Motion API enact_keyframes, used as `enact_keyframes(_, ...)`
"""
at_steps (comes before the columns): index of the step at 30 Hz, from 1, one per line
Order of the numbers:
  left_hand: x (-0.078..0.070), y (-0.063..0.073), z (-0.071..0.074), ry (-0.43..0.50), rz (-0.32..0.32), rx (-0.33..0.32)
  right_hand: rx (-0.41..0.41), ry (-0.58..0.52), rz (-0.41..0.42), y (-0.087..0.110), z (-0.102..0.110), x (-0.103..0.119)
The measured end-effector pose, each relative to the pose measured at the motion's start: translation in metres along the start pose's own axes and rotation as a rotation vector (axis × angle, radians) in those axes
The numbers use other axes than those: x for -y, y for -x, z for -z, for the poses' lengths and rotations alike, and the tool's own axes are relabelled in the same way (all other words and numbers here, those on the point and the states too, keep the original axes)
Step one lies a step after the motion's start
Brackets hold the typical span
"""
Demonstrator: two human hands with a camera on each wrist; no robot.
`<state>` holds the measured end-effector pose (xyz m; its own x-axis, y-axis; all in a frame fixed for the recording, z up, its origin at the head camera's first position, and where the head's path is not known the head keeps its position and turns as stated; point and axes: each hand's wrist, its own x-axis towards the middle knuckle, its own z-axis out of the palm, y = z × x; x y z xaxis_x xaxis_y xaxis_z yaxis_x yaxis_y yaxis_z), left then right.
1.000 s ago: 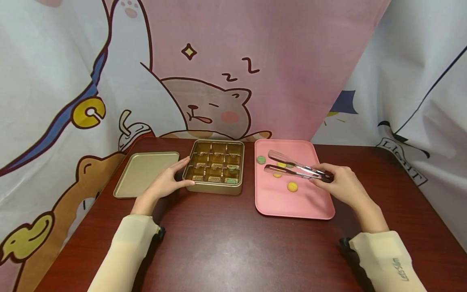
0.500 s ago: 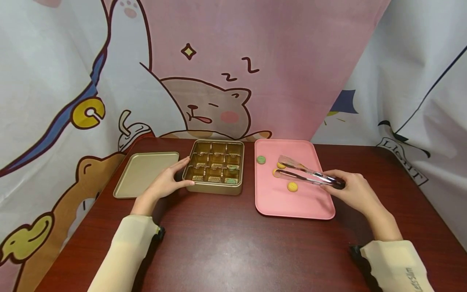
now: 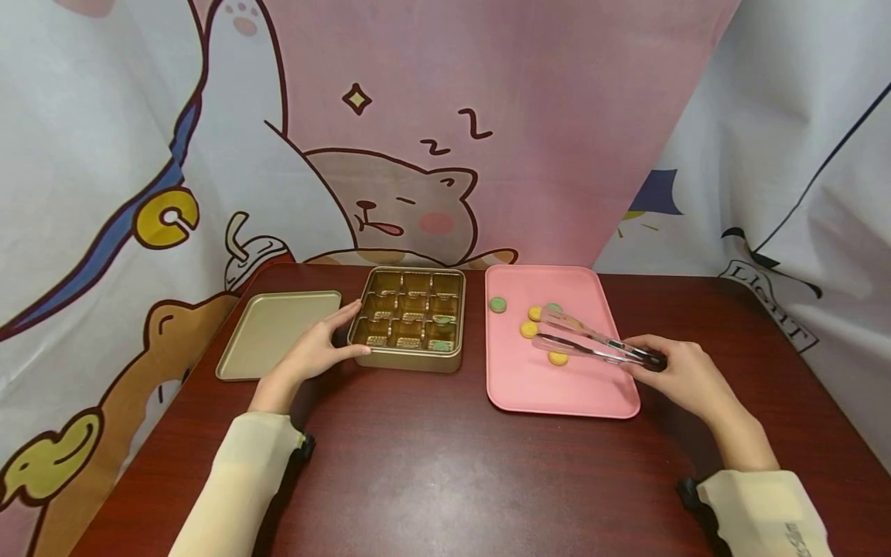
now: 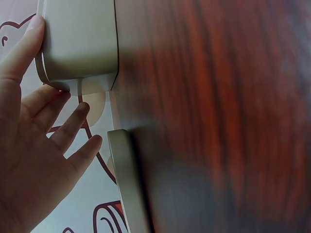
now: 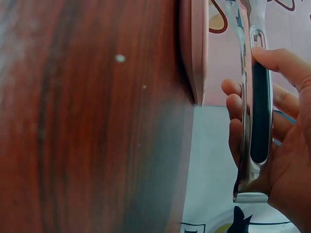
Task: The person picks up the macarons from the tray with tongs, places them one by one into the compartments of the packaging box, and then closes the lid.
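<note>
My left hand [image 3: 309, 350] rests at the left side of a gold tin [image 3: 411, 358], thumb at its front corner and fingertips along the side; the fingers are fairly straight. Inside the tin is a divided insert, with green cookies [image 3: 442, 346] in two right-hand compartments. My right hand [image 3: 685, 373] grips metal tongs [image 3: 629, 352] by the dark-inlaid handle. The tongs' arms stand apart over a pink tray [image 3: 550, 394]. Yellow round cookies [image 3: 530, 329] lie around their tips, one partly covered by the lower arm. A green cookie [image 3: 497, 305] sits at the tray's left.
A flat gold lid [image 3: 271, 329] lies left of the tin, partly behind my left hand. The dark red wooden table [image 3: 431, 464] runs under everything. Behind it hangs a cartoon-printed cloth [image 3: 404, 209].
My right hand has drawn the tongs to the right and slightly toward me, uncovering two yellow cookies at the tray's middle. The left hand and the tin stay put.
</note>
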<state>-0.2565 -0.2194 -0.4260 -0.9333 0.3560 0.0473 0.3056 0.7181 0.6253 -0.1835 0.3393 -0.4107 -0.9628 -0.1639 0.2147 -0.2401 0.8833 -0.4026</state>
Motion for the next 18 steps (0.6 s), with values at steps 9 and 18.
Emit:
enact_keyframes(9,0.0,0.0,0.0,-0.01,-0.003,-0.001,0.045,-0.006,-0.028,0.004,0.002,-0.006)
enact_keyframes(18,-0.001,-0.001,0.0,-0.005,-0.012,-0.009,0.109,-0.026,-0.027,0.006,0.003,-0.013)
